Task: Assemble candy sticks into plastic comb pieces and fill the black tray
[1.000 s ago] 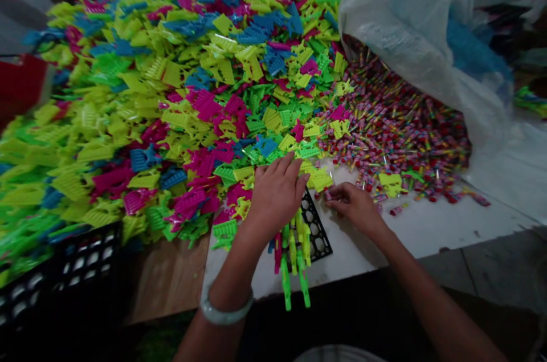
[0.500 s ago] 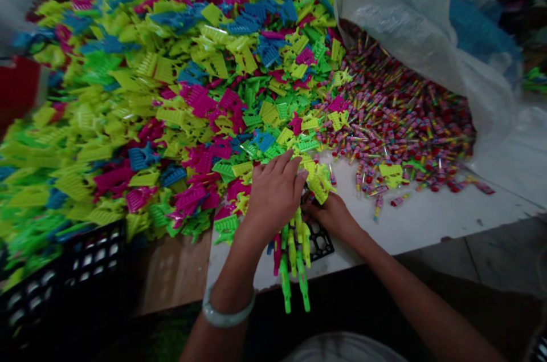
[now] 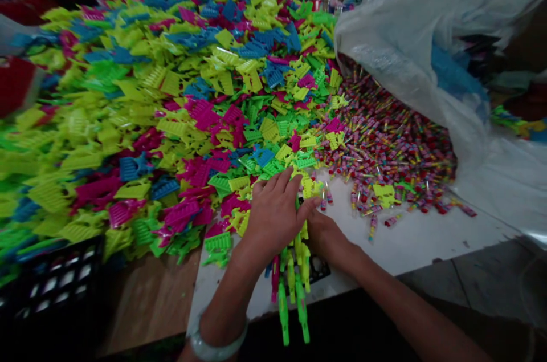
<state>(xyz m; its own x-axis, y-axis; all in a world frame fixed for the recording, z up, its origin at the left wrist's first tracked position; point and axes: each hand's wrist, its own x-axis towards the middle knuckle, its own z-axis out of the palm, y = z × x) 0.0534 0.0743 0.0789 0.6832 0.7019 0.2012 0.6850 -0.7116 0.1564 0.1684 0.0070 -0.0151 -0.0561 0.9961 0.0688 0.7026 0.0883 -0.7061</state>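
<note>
The left hand (image 3: 276,214) lies flat, fingers extended together, over upright green and yellow plastic pieces (image 3: 293,282); the right hand (image 3: 327,234) curls beside it, its grasp hidden. Beneath is a white tabletop (image 3: 363,259). A black grid tray (image 3: 318,271) under the pieces seems to hold them.

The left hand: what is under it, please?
Green, yellow and pink plastic pieces show at the edge of the left hand; what its palm covers cannot be seen.
</note>
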